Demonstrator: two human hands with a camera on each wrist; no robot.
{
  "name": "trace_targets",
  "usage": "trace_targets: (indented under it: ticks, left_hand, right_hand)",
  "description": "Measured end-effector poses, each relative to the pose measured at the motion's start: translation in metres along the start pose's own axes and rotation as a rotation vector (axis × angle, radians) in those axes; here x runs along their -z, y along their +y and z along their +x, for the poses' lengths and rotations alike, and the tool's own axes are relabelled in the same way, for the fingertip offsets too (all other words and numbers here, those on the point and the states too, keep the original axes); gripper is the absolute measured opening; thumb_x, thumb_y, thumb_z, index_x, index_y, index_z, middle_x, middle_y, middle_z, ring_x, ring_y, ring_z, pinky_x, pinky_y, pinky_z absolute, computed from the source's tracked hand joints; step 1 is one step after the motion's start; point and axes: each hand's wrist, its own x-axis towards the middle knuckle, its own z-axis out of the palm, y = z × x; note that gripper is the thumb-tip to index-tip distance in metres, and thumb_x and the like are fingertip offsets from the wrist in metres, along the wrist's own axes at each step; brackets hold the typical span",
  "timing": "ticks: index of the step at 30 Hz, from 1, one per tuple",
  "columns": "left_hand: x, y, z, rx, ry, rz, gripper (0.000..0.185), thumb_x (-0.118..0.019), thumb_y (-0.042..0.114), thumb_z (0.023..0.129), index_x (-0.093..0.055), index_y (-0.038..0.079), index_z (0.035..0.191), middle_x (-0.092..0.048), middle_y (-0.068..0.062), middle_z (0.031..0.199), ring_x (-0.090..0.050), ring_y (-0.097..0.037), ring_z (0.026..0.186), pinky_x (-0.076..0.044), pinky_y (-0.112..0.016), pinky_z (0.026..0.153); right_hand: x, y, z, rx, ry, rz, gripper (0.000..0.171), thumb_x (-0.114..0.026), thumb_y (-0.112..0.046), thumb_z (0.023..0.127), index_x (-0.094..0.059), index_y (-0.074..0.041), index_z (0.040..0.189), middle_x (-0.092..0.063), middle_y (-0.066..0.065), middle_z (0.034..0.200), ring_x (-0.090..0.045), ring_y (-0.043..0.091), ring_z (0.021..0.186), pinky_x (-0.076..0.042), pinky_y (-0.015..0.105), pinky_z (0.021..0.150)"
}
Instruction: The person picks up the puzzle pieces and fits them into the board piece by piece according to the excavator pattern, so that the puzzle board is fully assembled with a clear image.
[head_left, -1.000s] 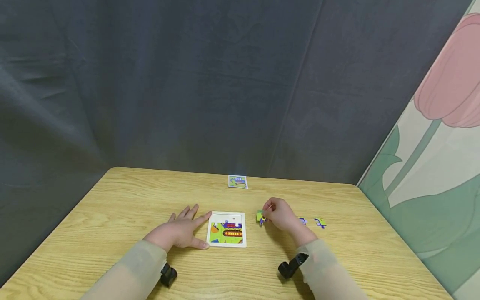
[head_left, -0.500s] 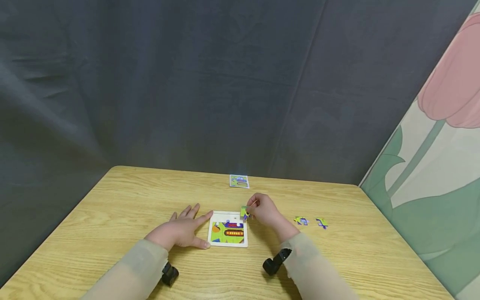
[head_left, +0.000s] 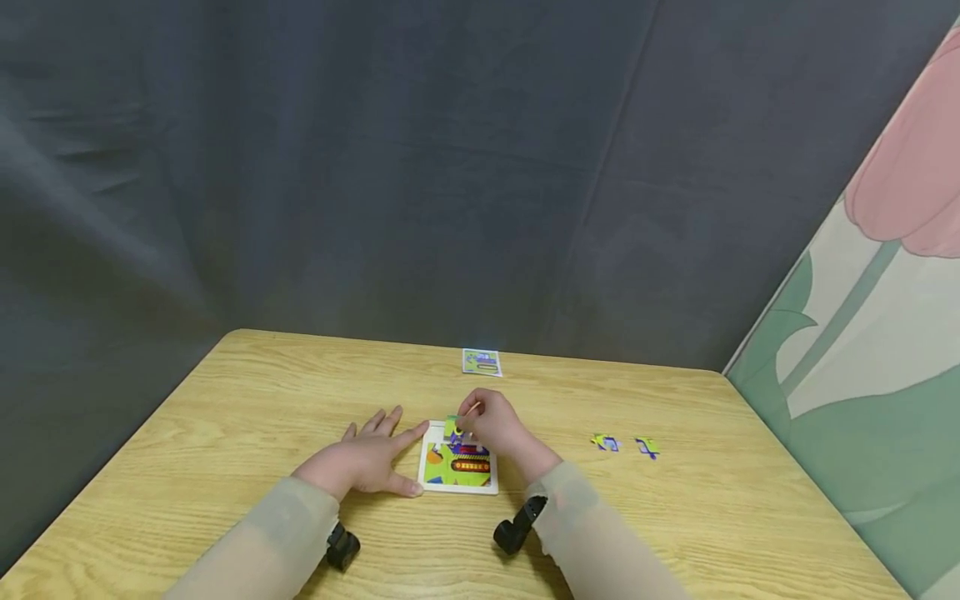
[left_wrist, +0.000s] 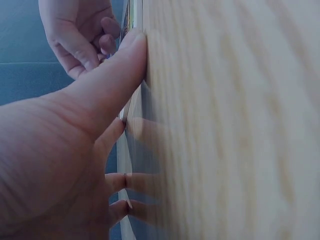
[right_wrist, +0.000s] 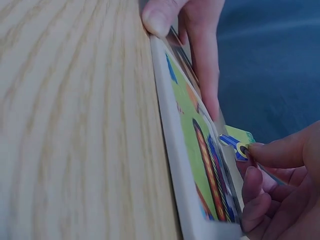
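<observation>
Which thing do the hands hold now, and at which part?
The right hand pinches a green puzzle piece at its right edge. The left hand holds nothing, lying flat beside the puzzle tray.

The right hand (head_left: 498, 429) hides the puzzle board's (head_left: 459, 487) far right corner; loose pieces' (head_left: 604, 442) prints are too small to tell.

Left hand (head_left: 365, 463) lies flat against the board's (head_left: 458, 487) nine o'clock edge, blocking that side. Right hand (head_left: 497, 431) crowds its one o'clock corner. Bare table (head_left: 247, 392) at ten o'clock. Two loose pieces (head_left: 604, 442) (head_left: 646, 447) sit at three o'clock, a card (head_left: 481, 362) at twelve.
</observation>
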Motion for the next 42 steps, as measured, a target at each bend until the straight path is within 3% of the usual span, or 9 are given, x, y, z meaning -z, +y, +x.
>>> trace_targets:
  ticks: [11, 19, 26, 31, 42]
  left_hand:
    - [-0.01, -0.011, 0.012, -0.01, 0.025, 0.021, 0.098, -0.069, 0.069, 0.076, -0.028, 0.032, 0.157, -0.008, -0.017, 0.163, -0.004, -0.041, 0.148, -0.007, -0.069, 0.111]
    - [-0.002, -0.002, 0.002, -0.007, -0.004, 0.02, 0.097, -0.068, 0.068, 0.077, -0.027, 0.032, 0.158, -0.008, -0.019, 0.163, -0.005, -0.042, 0.147, -0.005, -0.069, 0.11]
    - [-0.003, -0.003, 0.002, -0.018, 0.007, -0.003, 0.097, -0.069, 0.068, 0.077, -0.029, 0.031, 0.157, -0.009, -0.02, 0.163, -0.005, -0.043, 0.147, -0.006, -0.071, 0.109]
    - [-0.003, -0.002, 0.002, -0.002, 0.006, 0.007, 0.095, -0.07, 0.065, 0.078, -0.029, 0.031, 0.157, -0.007, -0.015, 0.164, -0.004, -0.039, 0.148, -0.006, -0.068, 0.111]
    - [0.001, 0.002, -0.003, -0.006, 0.007, 0.007, 0.093, -0.07, 0.062, 0.08, -0.03, 0.029, 0.157, -0.01, -0.019, 0.162, -0.008, -0.043, 0.147, -0.01, -0.07, 0.11]
  right_hand:
    - [-0.01, -0.009, 0.005, -0.016, -0.018, -0.031, 0.008, -0.069, -0.004, 0.092, -0.062, -0.005, 0.091, -0.057, 0.008, 0.077, -0.054, 0.018, 0.063, -0.045, 0.026, 0.055]
    - [-0.017, -0.008, 0.006, 0.007, -0.037, -0.047, 0.008, -0.068, -0.003, 0.092, -0.061, -0.005, 0.09, -0.056, 0.007, 0.075, -0.053, 0.016, 0.063, -0.041, 0.025, 0.054]
    - [-0.019, -0.008, 0.004, 0.012, -0.048, -0.089, 0.008, -0.069, -0.006, 0.093, -0.062, -0.007, 0.09, -0.056, 0.006, 0.076, -0.053, 0.017, 0.065, -0.041, 0.027, 0.056]
    - [-0.019, -0.009, 0.003, 0.02, -0.048, -0.11, 0.01, -0.071, -0.006, 0.091, -0.062, -0.008, 0.09, -0.055, 0.006, 0.075, -0.052, 0.017, 0.065, -0.04, 0.028, 0.057]
    - [-0.02, -0.008, 0.003, 0.021, -0.066, -0.179, 0.018, -0.078, -0.006, 0.085, -0.061, -0.008, 0.092, -0.053, 0.006, 0.078, -0.052, 0.019, 0.069, -0.041, 0.03, 0.06]
